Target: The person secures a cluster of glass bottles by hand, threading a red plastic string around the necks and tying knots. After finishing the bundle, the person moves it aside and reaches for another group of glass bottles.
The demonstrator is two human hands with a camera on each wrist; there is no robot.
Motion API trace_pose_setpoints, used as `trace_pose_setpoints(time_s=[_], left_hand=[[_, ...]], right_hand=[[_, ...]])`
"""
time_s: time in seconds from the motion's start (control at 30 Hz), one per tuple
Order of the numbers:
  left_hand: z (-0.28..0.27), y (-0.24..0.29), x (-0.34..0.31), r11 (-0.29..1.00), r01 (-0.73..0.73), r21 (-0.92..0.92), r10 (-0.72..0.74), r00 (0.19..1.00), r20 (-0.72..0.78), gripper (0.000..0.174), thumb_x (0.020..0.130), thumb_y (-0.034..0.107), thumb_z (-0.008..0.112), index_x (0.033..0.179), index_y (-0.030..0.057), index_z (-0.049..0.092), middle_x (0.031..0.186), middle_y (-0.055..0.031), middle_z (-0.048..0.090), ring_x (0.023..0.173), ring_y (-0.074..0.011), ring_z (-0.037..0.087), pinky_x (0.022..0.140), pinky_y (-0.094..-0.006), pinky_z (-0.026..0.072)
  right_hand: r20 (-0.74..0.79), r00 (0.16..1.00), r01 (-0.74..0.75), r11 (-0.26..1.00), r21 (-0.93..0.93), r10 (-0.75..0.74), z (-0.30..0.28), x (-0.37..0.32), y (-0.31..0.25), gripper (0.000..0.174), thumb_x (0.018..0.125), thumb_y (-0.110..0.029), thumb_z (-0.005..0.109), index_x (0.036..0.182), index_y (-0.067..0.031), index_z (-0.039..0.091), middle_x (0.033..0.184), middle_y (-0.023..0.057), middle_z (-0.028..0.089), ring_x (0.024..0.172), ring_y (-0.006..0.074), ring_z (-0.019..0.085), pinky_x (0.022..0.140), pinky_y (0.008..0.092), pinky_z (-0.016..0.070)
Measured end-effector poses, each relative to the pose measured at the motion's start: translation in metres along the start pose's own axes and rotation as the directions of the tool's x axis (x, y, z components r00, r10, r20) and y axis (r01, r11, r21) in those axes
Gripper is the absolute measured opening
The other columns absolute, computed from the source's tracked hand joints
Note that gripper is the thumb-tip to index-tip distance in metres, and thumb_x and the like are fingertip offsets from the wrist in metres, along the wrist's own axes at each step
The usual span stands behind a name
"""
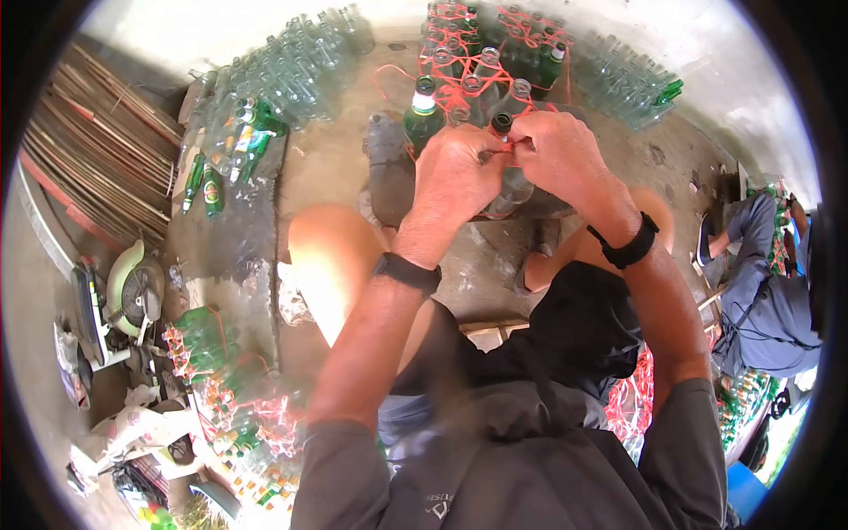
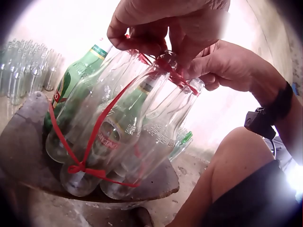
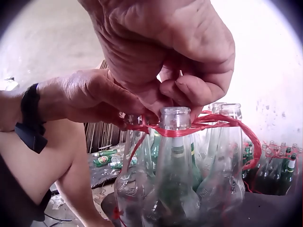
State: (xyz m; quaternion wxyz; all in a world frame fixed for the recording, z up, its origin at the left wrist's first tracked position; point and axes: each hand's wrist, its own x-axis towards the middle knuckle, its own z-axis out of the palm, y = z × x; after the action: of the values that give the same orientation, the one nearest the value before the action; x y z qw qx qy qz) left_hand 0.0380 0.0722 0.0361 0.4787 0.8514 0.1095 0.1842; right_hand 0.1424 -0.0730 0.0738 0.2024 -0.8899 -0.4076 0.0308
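Observation:
A cluster of clear and green glass bottles (image 2: 113, 137) stands upright on a dark stool-like board (image 2: 28, 137), its lower part circled by red twine (image 2: 97, 124) knotted at the front. Red twine (image 3: 175, 132) also runs round the bottle necks. At the necks, the left hand (image 1: 461, 172) pinches the twine with thumb and fingers. Close beside it the right hand (image 1: 565, 155) has its fingers curled in at the same twine; in the right wrist view this hand (image 3: 175, 47) is just above a clear bottle's mouth (image 3: 176, 110). Fingertips partly hide the twine between them.
Behind the board stand more bottles tied with red twine (image 1: 530, 31). Loose clear bottles (image 1: 300, 75) fill the back left, others (image 1: 618, 75) the back right. Green bottles (image 1: 212, 190) lie at left near stacked wooden strips (image 1: 97, 141). Another person's legs (image 1: 751, 230) show at right.

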Motion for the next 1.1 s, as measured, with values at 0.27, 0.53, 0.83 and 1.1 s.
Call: trace_pose_setpoints(time_s=[0.27, 0.53, 0.83, 1.1], left_hand=[[-0.005, 0.001, 0.001, 0.998, -0.051, 0.022, 0.050, 0.999, 0.012, 0.012, 0.089, 0.014, 0.081, 0.099, 0.0062, 0.084, 0.088, -0.0129, 0.079, 0.065, -0.0205, 0.075, 0.058, -0.0360, 0.0579], [-0.007, 0.002, 0.002, 0.999, 0.012, 0.039, -0.014, 0.999, 0.034, 0.019, 0.087, 0.015, 0.085, 0.103, 0.0060, 0.085, 0.085, -0.0112, 0.079, 0.064, -0.0122, 0.066, 0.061, -0.0313, 0.0545], [-0.008, 0.004, 0.002, 0.997, -0.002, 0.074, -0.002, 0.998, 0.055, 0.018, 0.088, 0.014, 0.082, 0.104, 0.0052, 0.085, 0.079, -0.0112, 0.078, 0.062, -0.0115, 0.062, 0.061, -0.0307, 0.0522], [-0.014, 0.012, 0.008, 0.991, 0.089, 0.101, -0.104, 0.983, 0.150, 0.019, 0.087, 0.018, 0.076, 0.103, 0.0124, 0.085, 0.088, -0.0171, 0.078, 0.081, -0.0351, 0.076, 0.079, -0.0442, 0.0600]], right_hand=[[-0.003, 0.999, -0.048, 0.999, 0.011, 0.048, -0.003, -0.004, -0.004, 0.019, 0.086, -0.013, 0.062, 0.097, -0.0087, 0.076, 0.099, 0.0161, 0.076, 0.097, 0.0418, 0.072, 0.080, 0.0542, 0.0562], [0.085, 0.992, -0.099, 0.985, 0.142, 0.088, 0.003, 0.005, 0.013, 0.018, 0.083, -0.015, 0.065, 0.097, -0.0063, 0.073, 0.099, 0.0157, 0.077, 0.098, 0.0389, 0.073, 0.083, 0.0509, 0.0568], [0.164, 0.984, -0.127, 0.928, 0.349, 0.072, 0.008, 0.012, 0.029, 0.029, 0.088, -0.003, 0.064, 0.115, 0.0070, 0.059, 0.086, 0.0137, 0.077, 0.078, 0.0195, 0.071, 0.071, 0.0349, 0.0538], [0.318, 0.941, -0.273, 0.824, 0.497, 0.119, 0.003, 0.015, 0.030, 0.033, 0.092, -0.002, 0.063, 0.123, 0.0083, 0.058, 0.110, 0.0174, 0.078, 0.099, 0.0193, 0.071, 0.083, 0.0326, 0.0547]])
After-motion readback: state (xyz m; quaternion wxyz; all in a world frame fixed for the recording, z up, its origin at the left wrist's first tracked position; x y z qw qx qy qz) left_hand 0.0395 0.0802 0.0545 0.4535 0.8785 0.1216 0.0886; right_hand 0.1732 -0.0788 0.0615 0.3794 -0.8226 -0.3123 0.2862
